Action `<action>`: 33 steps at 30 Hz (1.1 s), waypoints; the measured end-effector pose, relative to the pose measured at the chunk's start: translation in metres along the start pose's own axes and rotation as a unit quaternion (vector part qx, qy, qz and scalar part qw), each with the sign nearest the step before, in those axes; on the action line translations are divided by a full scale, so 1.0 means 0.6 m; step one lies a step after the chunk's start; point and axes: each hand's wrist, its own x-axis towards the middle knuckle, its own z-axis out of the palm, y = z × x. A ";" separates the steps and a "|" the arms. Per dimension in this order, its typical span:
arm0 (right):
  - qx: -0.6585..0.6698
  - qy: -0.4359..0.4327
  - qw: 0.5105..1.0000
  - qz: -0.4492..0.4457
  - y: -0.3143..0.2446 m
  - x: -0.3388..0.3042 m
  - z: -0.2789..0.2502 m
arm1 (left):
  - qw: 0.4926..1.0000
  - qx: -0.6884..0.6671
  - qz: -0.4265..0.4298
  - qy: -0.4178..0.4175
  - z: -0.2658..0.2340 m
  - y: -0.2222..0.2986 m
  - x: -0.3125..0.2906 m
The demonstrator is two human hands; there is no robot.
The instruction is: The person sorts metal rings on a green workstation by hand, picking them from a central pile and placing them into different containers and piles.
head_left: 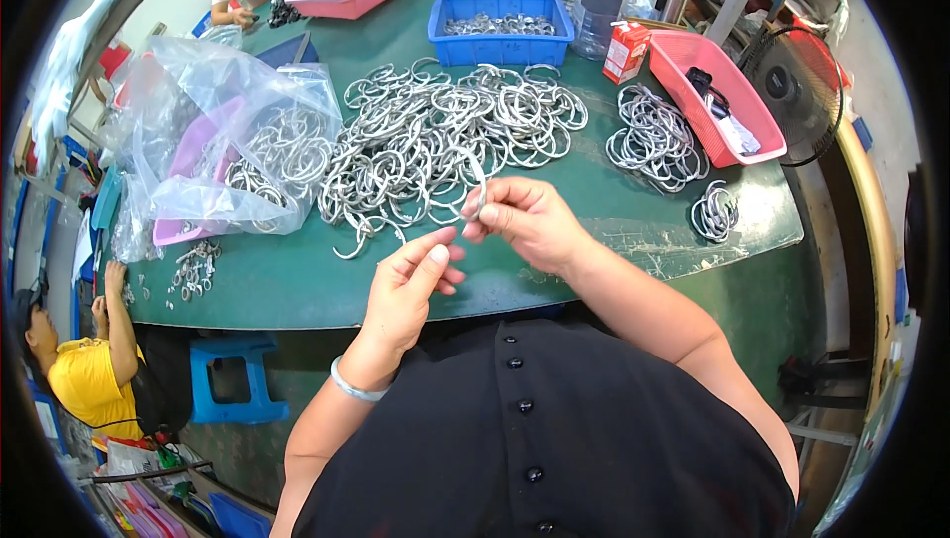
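Note:
A large heap of grey, C-shaped metal rings (435,132) lies on the green table in front of me. My right hand (529,226) pinches one curved metal ring (482,182) between thumb and fingers at the near edge of the heap; the ring stands upright, and its lower end is hidden by the fingers. Close beside it on the left is my left hand (408,281), its thumb pressed toward the bent fingers. Whether anything small sits between them cannot be made out. A pale bangle circles my left wrist.
A blue bin (500,43) of metal pieces stands behind the heap. Plastic bags (223,132) cover more rings at left. Smaller ring piles (658,142), a pink basket (727,137) and a fan (792,93) are right. A co-worker in yellow (94,385) sits left; another person works at the far side.

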 end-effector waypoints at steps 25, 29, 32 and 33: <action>-0.056 0.076 0.993 0.075 -0.026 -0.079 -0.006 | 0.993 -0.094 -0.060 0.029 0.002 0.012 0.004; -0.062 0.087 0.990 0.091 -0.025 -0.080 -0.006 | 0.993 -0.105 -0.060 0.016 -0.001 0.011 0.005; -0.063 0.093 0.988 0.105 -0.024 -0.085 -0.003 | 0.993 -0.092 -0.064 0.035 0.001 0.012 0.000; -0.061 0.095 0.987 0.113 -0.023 -0.088 -0.001 | 0.992 -0.099 -0.065 0.029 -0.001 0.010 -0.003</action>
